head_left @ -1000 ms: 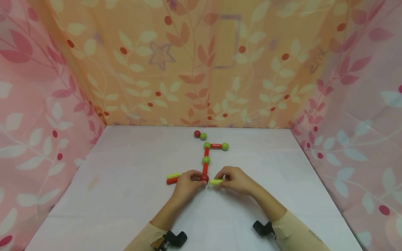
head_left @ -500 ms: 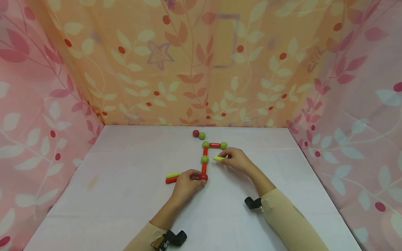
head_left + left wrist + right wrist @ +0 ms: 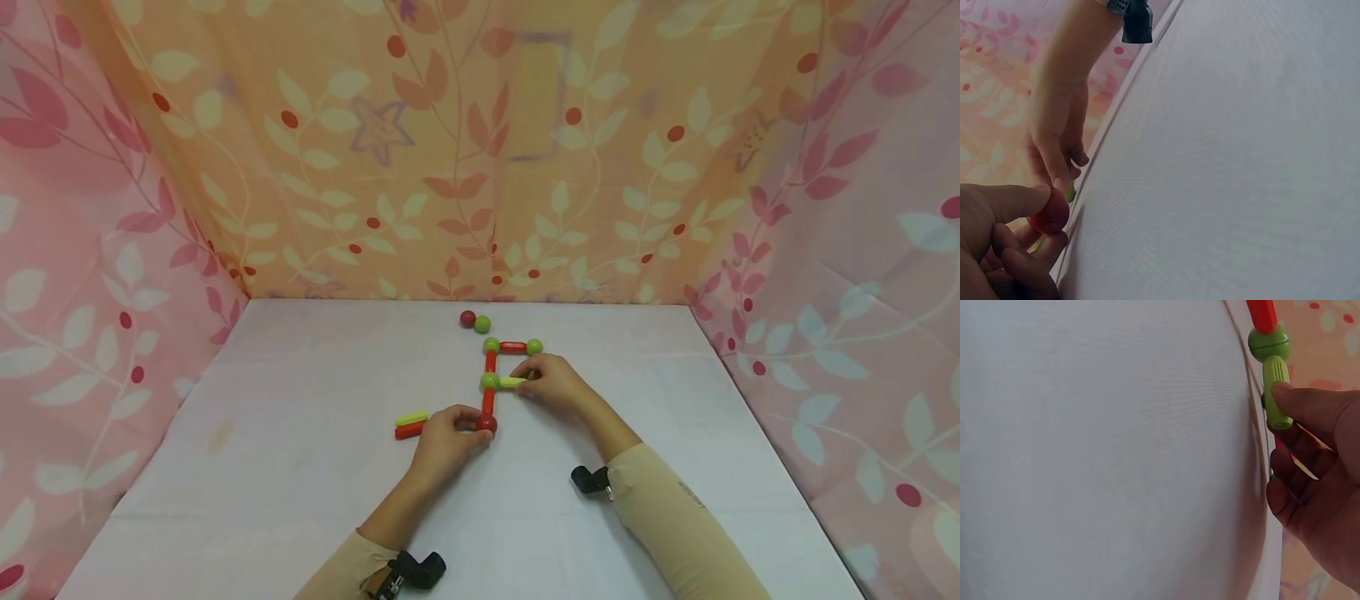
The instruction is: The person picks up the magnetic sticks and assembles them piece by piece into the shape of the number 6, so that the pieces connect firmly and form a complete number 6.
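Note:
My left hand [image 3: 447, 437] pinches a red ball [image 3: 1054, 212] at the near end of a chain of balls and rods. From that ball a red rod [image 3: 488, 402] leads to a middle green ball [image 3: 490, 381], and a second red rod [image 3: 491, 361] continues to a far green ball [image 3: 491, 344]. Another red rod [image 3: 513, 347] runs right from there to an end green ball [image 3: 534, 346]. My right hand [image 3: 551, 383] pinches a yellow-green rod [image 3: 1277, 394] between thumb and fingers, its tip right at the middle green ball on the right side.
Beside my left hand lie a loose yellow-green rod [image 3: 412, 418] and a red rod [image 3: 409, 430]. Behind the chain sit a loose red ball [image 3: 468, 319] and a green ball [image 3: 482, 324]. Patterned cloth [image 3: 480, 208] walls the white table [image 3: 300, 375] at the back and sides.
My right hand has carried the yellow-green rod from beside the near red ball away to the middle green ball, bringing its tip against it. The left hand keeps hold of the red ball.

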{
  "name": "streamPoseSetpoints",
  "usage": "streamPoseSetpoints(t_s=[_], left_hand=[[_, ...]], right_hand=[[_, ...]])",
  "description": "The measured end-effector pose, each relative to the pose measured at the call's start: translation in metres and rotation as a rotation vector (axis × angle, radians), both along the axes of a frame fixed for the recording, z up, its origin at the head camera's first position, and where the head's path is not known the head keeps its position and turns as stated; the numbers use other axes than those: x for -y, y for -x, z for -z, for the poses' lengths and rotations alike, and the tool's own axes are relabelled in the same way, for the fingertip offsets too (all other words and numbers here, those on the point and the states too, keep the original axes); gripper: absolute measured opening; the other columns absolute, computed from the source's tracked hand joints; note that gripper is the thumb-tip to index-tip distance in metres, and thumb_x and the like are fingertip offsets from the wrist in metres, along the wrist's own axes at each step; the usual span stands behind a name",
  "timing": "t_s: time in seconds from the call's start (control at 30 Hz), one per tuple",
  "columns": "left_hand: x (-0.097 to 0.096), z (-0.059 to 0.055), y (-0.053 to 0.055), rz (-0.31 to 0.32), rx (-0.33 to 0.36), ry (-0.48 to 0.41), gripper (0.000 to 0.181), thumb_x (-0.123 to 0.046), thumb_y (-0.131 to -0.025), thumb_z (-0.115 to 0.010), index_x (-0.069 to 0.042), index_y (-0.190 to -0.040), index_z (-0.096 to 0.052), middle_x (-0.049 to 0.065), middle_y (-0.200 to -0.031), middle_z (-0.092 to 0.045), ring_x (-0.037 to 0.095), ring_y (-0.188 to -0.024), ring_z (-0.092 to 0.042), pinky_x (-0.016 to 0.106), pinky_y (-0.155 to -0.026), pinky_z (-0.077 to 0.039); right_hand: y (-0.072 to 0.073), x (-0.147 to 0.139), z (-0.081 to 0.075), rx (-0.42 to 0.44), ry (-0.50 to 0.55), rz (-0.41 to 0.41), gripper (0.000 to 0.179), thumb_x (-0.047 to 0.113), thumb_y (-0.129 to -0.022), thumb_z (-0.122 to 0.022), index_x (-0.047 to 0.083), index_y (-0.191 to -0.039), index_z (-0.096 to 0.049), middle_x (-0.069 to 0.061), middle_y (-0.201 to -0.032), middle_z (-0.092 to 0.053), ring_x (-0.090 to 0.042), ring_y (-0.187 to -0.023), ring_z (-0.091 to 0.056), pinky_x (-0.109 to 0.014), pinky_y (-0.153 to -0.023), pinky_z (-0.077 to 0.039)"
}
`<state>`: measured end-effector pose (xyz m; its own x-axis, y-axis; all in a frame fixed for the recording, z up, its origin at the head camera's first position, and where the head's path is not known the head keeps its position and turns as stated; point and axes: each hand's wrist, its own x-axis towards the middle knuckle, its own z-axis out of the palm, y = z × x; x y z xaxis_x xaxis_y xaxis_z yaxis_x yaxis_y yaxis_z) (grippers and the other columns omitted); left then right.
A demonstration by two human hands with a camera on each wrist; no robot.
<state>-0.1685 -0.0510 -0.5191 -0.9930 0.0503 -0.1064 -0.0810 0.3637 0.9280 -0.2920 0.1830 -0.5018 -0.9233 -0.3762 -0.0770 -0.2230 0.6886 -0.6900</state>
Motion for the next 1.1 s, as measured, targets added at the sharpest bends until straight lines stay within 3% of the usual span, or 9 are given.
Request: streamPoseSetpoints(t_s=[0.37, 0.63, 0.93, 1.1], left_hand=[[-0.002, 0.001, 0.000, -0.002, 0.007, 0.014, 0.032, -0.024, -0.085, -0.085, -0.015, -0.113, -0.073, -0.003, -0.096, -0.073, 0.017, -0.093, -0.064, 0.033, -0.081, -0.055], [-0.005, 0.002, -0.009, -0.003, 0.016, 0.043, 0.031, -0.023, -0.085, -0.085, -0.014, -0.112, -0.073, -0.004, -0.093, -0.073, 0.016, -0.091, -0.063, 0.034, -0.080, -0.052], [-0.004, 0.002, -0.019, -0.006, -0.010, 0.018, 0.031, -0.022, -0.084, -0.084, -0.013, -0.112, -0.073, -0.003, -0.095, -0.074, 0.014, -0.089, -0.064, 0.035, -0.082, -0.050], [-0.003, 0.002, -0.025, -0.031, -0.002, 0.020, 0.029, -0.022, -0.085, -0.084, -0.016, -0.111, -0.073, -0.005, -0.096, -0.074, 0.015, -0.096, -0.064, 0.037, -0.087, -0.049]], right_hand=[[-0.002, -0.001, 0.006, -0.008, 0.030, -0.020, 0.016, 0.019, -0.088, -0.080, 0.020, -0.105, -0.078, 0.003, -0.100, -0.070, -0.016, -0.093, -0.058, -0.034, -0.084, -0.047], [-0.006, -0.003, 0.003, 0.026, 0.025, -0.044, 0.017, 0.020, -0.087, -0.082, 0.025, -0.104, -0.078, 0.007, -0.100, -0.070, -0.016, -0.094, -0.059, -0.037, -0.088, -0.049], [-0.004, 0.000, -0.019, 0.010, -0.051, -0.153, 0.020, 0.020, -0.089, -0.080, 0.017, -0.109, -0.078, 0.007, -0.101, -0.072, -0.014, -0.089, -0.059, -0.031, -0.080, -0.050], [0.003, 0.009, -0.036, -0.037, -0.055, -0.211, 0.022, 0.021, -0.091, -0.078, 0.013, -0.112, -0.077, 0.006, -0.103, -0.072, -0.018, -0.091, -0.058, -0.034, -0.082, -0.049]])
